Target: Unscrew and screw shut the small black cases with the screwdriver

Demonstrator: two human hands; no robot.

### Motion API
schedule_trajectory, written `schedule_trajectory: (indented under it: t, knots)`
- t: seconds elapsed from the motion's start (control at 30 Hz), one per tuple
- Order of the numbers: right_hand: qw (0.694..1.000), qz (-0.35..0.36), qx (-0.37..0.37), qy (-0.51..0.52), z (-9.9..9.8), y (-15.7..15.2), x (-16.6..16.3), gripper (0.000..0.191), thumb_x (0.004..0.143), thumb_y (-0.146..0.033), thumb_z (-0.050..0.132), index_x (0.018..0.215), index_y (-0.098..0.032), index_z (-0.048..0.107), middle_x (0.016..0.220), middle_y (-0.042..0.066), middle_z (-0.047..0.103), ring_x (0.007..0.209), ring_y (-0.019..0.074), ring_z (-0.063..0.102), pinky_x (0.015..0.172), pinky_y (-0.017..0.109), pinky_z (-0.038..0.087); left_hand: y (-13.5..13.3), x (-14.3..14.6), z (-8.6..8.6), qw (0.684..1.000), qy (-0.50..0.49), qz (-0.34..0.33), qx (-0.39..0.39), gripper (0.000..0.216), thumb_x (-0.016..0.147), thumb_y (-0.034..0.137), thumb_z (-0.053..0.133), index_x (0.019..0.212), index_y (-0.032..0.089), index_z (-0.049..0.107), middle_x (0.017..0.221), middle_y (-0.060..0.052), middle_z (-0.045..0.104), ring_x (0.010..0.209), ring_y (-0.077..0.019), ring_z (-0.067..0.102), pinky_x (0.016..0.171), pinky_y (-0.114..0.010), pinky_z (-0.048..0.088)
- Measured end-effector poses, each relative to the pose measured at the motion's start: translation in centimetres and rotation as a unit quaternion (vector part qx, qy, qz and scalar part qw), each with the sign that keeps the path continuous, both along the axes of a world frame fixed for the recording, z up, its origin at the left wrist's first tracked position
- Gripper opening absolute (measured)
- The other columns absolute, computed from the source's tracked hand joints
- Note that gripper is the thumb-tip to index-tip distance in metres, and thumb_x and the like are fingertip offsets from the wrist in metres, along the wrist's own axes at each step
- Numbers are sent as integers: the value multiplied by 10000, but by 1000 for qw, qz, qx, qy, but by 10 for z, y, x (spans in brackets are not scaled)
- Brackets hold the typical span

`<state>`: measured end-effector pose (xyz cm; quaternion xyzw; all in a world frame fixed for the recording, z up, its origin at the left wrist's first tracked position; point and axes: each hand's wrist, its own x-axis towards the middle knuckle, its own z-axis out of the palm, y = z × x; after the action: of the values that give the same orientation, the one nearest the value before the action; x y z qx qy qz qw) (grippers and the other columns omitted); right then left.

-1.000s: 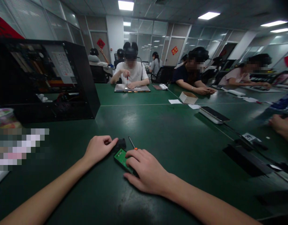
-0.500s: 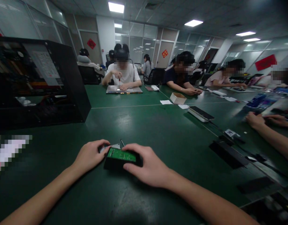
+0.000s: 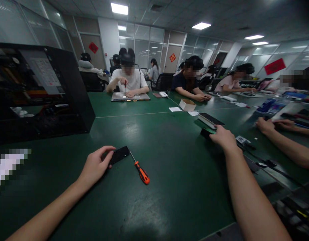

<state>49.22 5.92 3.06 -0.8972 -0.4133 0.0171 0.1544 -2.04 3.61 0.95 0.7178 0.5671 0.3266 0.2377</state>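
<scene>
My left hand (image 3: 98, 164) pinches a flat black rectangular plate (image 3: 120, 155) by its left end, thumb and fingers closed on it just over the table. Beside the plate lies a screwdriver (image 3: 142, 173) with an orange and black handle, its shaft tip close to the plate's right end. Far to the right, my right hand (image 3: 223, 138) grips a black case (image 3: 206, 133) with a green circuit board showing in it. The case is close in front of a white device with a dark top (image 3: 211, 119); whether they touch I cannot tell.
An open black computer tower (image 3: 69, 93) stands at the left. A small open box (image 3: 187, 105) and white papers (image 3: 175, 109) lie farther back. Cables (image 3: 260, 160) run along the right. A neighbour's hands (image 3: 266, 127) rest at the right; other people work across the green table (image 3: 114, 207).
My right hand has carried the black case from beside my left hand to the far right. The screwdriver now shows fully. The plate in my left hand now shows its black face.
</scene>
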Motion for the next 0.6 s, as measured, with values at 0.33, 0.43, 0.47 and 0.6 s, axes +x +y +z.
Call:
schedule_trajectory:
  t: [0.33, 0.43, 0.47, 0.6]
  knots:
    - [979, 126, 156, 44, 4, 4, -60, 621, 900, -186, 555, 1477, -15, 402, 1516, 353, 382, 1406, 432, 412, 1139, 654, 279, -8, 16, -7, 971, -220, -18, -92, 487, 821, 476, 665, 1171, 141, 618, 597, 35, 621, 521, -144, 575, 513, -237, 424]
    - [923, 307, 203, 116, -1, 6, -130, 479, 986, -280, 487, 1427, -95, 490, 1413, 208, 568, 1227, 250, 598, 1083, 414, 448, -14, 22, -12, 960, -248, -61, -116, 481, 819, 427, 693, 1187, 128, 613, 677, -8, 692, 592, -157, 638, 579, -257, 492]
    - [899, 361, 203, 144, -4, 3, -155, 432, 996, -309, 485, 1384, -129, 544, 1351, 168, 626, 1150, 220, 639, 1027, 376, 493, -16, 24, -13, 955, -261, -71, -124, 468, 818, 415, 704, 1181, 133, 617, 726, -21, 712, 626, -165, 668, 604, -267, 515]
    - [775, 534, 174, 289, -21, -26, -234, 355, 1018, -394, 473, 1233, -199, 678, 1176, 88, 727, 984, 183, 690, 905, 340, 543, -23, 31, -14, 936, -294, -105, -159, 413, 814, 385, 742, 1139, 152, 637, 867, -49, 756, 748, -202, 743, 722, -314, 582]
